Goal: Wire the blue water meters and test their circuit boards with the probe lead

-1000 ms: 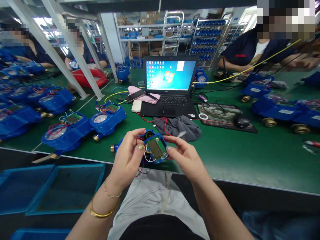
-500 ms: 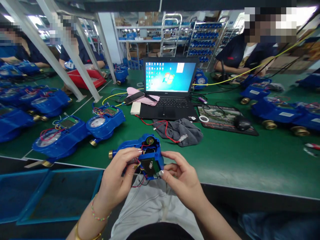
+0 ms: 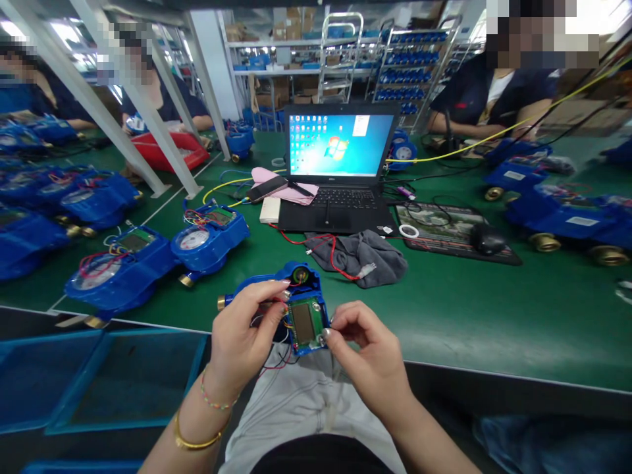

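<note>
A blue water meter (image 3: 266,288) lies at the near edge of the green table (image 3: 469,309), its top open. My left hand (image 3: 244,336) grips its left side, fingers over the red and yellow wires. A green circuit board (image 3: 305,322) with a grey display sits in the meter's blue frame. My right hand (image 3: 368,352) pinches the lower right corner of that board. A red wire (image 3: 326,247) runs from the meter toward the laptop.
An open laptop (image 3: 338,168) stands behind a grey cloth (image 3: 360,253). Several blue meters (image 3: 148,253) line the left side and more meters (image 3: 563,217) the right. A mouse (image 3: 486,238) rests on a pad. Blue trays (image 3: 99,375) sit below left. Other people work across the table.
The circuit board went from facing up to tipped on edge, and now lies face up in the meter again. Both hands lowered toward the table's near edge with it.
</note>
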Demonstrator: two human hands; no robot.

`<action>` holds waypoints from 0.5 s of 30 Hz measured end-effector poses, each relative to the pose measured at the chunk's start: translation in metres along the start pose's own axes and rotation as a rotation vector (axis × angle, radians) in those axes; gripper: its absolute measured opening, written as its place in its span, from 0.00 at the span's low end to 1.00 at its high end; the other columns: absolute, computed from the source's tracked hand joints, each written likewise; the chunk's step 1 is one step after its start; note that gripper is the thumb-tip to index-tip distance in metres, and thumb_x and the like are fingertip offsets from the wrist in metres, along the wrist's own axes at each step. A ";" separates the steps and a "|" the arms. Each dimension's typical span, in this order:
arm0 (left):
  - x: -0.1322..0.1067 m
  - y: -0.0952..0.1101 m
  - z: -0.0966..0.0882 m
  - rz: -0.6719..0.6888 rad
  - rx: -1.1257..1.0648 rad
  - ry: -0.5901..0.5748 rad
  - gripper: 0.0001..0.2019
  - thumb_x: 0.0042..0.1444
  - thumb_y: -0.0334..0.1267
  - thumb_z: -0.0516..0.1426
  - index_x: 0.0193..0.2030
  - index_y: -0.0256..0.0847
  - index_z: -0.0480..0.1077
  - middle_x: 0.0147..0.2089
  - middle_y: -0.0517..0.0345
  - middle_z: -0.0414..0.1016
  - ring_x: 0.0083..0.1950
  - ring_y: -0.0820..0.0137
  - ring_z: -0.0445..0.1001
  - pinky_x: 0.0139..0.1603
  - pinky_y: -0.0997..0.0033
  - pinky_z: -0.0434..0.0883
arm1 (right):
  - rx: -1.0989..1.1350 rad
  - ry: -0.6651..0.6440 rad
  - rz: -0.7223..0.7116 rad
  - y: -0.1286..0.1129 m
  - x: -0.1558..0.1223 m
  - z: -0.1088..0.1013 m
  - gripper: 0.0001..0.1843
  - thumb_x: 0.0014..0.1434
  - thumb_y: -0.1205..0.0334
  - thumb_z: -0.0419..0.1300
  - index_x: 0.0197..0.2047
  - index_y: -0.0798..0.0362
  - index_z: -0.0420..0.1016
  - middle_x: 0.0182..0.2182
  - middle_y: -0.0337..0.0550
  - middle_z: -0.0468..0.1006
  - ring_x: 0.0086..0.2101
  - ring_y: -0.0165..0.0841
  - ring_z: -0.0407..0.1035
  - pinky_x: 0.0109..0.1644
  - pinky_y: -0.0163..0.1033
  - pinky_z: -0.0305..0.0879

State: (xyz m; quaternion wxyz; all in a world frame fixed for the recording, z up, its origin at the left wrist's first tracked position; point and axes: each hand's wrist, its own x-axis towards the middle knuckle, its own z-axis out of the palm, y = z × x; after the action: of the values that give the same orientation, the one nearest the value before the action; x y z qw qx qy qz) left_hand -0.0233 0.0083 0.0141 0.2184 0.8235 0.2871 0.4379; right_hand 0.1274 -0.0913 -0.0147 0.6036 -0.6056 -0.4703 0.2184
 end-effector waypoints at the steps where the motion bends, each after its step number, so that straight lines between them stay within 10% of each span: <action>1: 0.000 0.000 0.000 0.001 -0.002 -0.003 0.11 0.59 0.29 0.55 0.48 0.43 0.69 0.39 0.59 0.76 0.40 0.72 0.76 0.42 0.75 0.73 | -0.036 0.004 -0.058 -0.001 -0.001 0.000 0.06 0.55 0.70 0.58 0.29 0.52 0.66 0.28 0.39 0.68 0.29 0.29 0.66 0.30 0.32 0.65; 9: -0.005 -0.008 -0.002 0.046 0.025 0.008 0.12 0.59 0.27 0.56 0.47 0.44 0.69 0.40 0.60 0.76 0.44 0.72 0.75 0.47 0.74 0.71 | -0.158 -0.019 -0.291 -0.007 -0.004 0.004 0.09 0.58 0.76 0.54 0.31 0.52 0.64 0.30 0.41 0.67 0.33 0.31 0.65 0.36 0.36 0.62; 15: 0.002 -0.010 0.005 0.188 0.125 -0.053 0.12 0.58 0.26 0.56 0.46 0.43 0.70 0.40 0.60 0.76 0.46 0.70 0.73 0.54 0.67 0.69 | -0.184 0.019 -0.018 0.019 0.007 0.005 0.04 0.53 0.69 0.58 0.32 0.52 0.66 0.31 0.41 0.69 0.32 0.32 0.65 0.33 0.37 0.61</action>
State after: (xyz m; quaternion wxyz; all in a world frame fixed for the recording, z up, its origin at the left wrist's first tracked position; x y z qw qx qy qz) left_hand -0.0208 0.0163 0.0062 0.1323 0.8700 0.2295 0.4158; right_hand 0.1321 -0.0797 -0.0316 0.5519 -0.6563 -0.4879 0.1632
